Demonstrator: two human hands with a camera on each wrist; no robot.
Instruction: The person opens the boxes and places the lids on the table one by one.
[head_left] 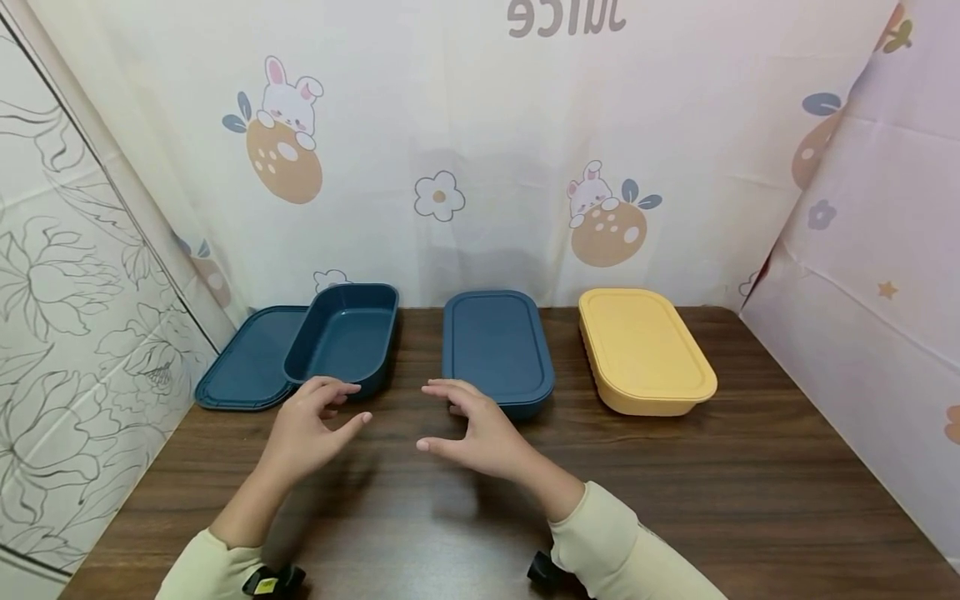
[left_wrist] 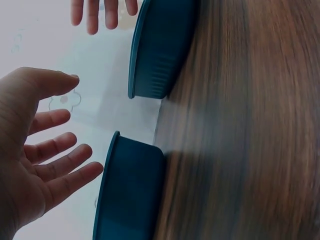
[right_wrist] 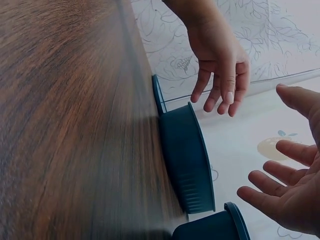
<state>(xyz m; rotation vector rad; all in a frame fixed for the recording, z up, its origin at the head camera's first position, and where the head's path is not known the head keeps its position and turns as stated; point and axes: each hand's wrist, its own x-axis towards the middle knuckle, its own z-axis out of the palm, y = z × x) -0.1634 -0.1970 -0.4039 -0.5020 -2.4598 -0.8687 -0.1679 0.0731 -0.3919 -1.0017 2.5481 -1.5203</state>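
Note:
My left hand [head_left: 306,429] is raised over the table in the head view, fingers spread and thumb apart, holding nothing. It is close to the near end of an uncovered dark blue food container [head_left: 348,337]. A matching blue lid [head_left: 247,358] lies flat to the left, partly covered by that container. My right hand [head_left: 483,429] also hovers with fingers extended and nothing in its grasp. In the head view it overlaps the near left corner of a lidded blue container [head_left: 497,342]. The wrist views show both palms [left_wrist: 30,185] facing each other, bare.
On the right stands a yellow container [head_left: 647,350] with its lid on. Behind the row hangs a printed curtain [head_left: 502,217], with cloth walls at both sides. The dark wooden table [head_left: 675,492] extends in front.

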